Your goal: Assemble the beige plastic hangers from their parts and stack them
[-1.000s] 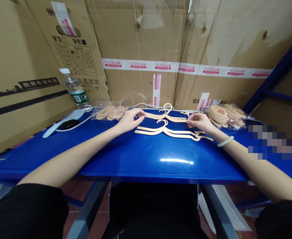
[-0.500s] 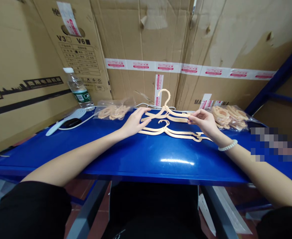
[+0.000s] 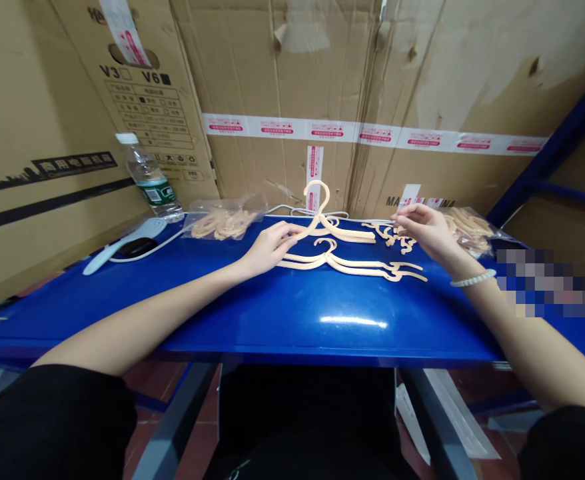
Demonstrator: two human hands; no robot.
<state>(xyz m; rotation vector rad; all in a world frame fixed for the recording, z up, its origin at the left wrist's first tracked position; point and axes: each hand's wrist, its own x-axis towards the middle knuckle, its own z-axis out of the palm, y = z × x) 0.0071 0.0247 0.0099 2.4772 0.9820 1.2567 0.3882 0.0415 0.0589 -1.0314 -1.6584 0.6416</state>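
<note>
My left hand (image 3: pixel 268 248) pinches the left arm of a pale cream plastic hanger (image 3: pixel 346 233), whose hook rises at the back of the blue table. My right hand (image 3: pixel 428 233) is apart from this hanger, over several small hooked pieces (image 3: pixel 391 233) of the same colour. Its fingers are curled together; whatever they may hold cannot be made out. Just in front of the pinched hanger, two more cream hangers (image 3: pixel 357 269) lie side by side, with small hooked pieces at their right ends. Their left ends are partly hidden by my left hand.
Clear bags of cream parts lie at left (image 3: pixel 227 223) and right (image 3: pixel 467 230). A water bottle (image 3: pixel 155 187), a light blue brush (image 3: pixel 122 247) and a black oval object with a cable (image 3: pixel 140 247) are at the left. Cardboard (image 3: pixel 282 80) walls the blue table (image 3: pixel 272 327).
My right hand has left the hanger's right end and moved right, over the small pieces. My left hand has closed on the hanger's left arm, and the hanger has shifted slightly left.
</note>
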